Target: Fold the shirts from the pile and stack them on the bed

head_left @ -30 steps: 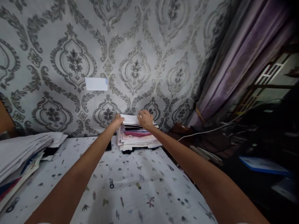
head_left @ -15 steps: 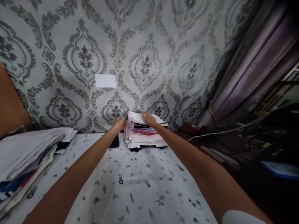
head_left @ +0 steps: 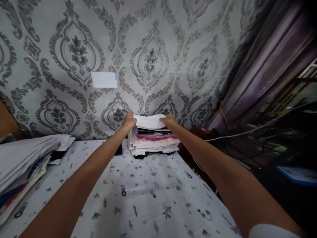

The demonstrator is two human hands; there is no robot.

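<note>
A stack of folded clothes (head_left: 155,142) stands against the wall at the far edge of the bed. On top lies a white folded garment (head_left: 150,121), its near edge raised a little. My left hand (head_left: 129,121) pinches its left end. At the right end, my right hand (head_left: 168,120) is closed on the same garment, fingers partly hidden behind the cloth. Below it the stack shows black, purple, pink and white layers, with scalloped white edging near the bottom. A dark flat object (head_left: 119,150) lies left of the stack, partly behind my left forearm.
Another pile of clothes (head_left: 29,158) lies at the left on the patterned bed sheet (head_left: 138,191). A white card (head_left: 104,79) is on the wallpaper. At right hang a purple curtain (head_left: 257,72) and a white cable (head_left: 230,136), beside a blue-edged object (head_left: 297,175).
My left hand has moved from beside the stack onto the top garment's left end. My right hand has shifted right to its other end. The garment's near edge is now lifted.
</note>
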